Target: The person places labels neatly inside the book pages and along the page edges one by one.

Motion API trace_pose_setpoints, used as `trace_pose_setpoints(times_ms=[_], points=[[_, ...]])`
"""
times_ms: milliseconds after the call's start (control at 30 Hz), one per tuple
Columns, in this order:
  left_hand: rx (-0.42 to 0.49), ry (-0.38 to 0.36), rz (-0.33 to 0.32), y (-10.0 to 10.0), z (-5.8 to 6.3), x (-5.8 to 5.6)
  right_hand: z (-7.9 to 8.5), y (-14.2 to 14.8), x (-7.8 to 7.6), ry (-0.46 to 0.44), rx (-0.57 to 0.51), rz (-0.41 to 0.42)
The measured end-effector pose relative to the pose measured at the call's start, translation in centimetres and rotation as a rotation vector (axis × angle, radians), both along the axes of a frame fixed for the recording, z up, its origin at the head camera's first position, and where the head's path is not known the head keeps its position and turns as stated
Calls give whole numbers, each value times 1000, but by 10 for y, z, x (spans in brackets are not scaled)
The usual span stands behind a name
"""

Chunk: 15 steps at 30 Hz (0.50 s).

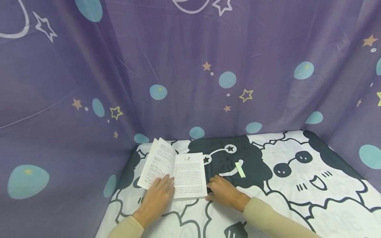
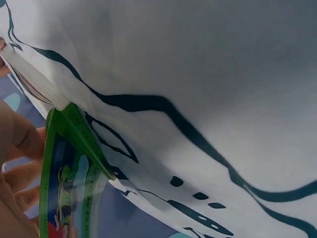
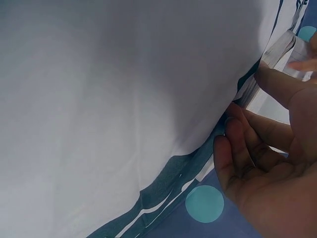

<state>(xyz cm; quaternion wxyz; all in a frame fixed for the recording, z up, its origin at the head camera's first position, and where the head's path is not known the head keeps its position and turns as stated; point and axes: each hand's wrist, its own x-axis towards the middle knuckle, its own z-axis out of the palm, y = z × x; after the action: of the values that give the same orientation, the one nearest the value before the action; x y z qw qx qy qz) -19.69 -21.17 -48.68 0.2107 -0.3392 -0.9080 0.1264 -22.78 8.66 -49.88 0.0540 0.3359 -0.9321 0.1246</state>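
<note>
An open book (image 1: 190, 177) with printed pages lies on the patterned cloth. Its left part tilts up, and the left wrist view shows its green illustrated cover (image 2: 72, 183) from outside. My left hand (image 1: 158, 195) rests on the lower left page beside the fold, fingers stretched over the paper. At the book's lower right corner, my right hand (image 1: 224, 192) pinches the edge. In the right wrist view the page edges (image 3: 250, 94) show between thumb and forefinger, and the other fingers curl loosely below.
A pale green strip (image 1: 239, 169) lies on the cloth to the right of the book. The black-and-white cartoon cloth (image 1: 297, 198) covers the table. Purple curtains (image 1: 184, 49) with stars and blue dots hang behind and at both sides.
</note>
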Motion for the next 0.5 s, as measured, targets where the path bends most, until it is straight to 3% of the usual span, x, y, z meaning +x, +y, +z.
trace_pose_setpoints(times_ms=[267,500], points=[[112,-16,41,0,-3,-12,1,1,-3,11,-5,-4],[159,-123,115,-6,-7,-12,2,1,-4,-14,-4,-7]])
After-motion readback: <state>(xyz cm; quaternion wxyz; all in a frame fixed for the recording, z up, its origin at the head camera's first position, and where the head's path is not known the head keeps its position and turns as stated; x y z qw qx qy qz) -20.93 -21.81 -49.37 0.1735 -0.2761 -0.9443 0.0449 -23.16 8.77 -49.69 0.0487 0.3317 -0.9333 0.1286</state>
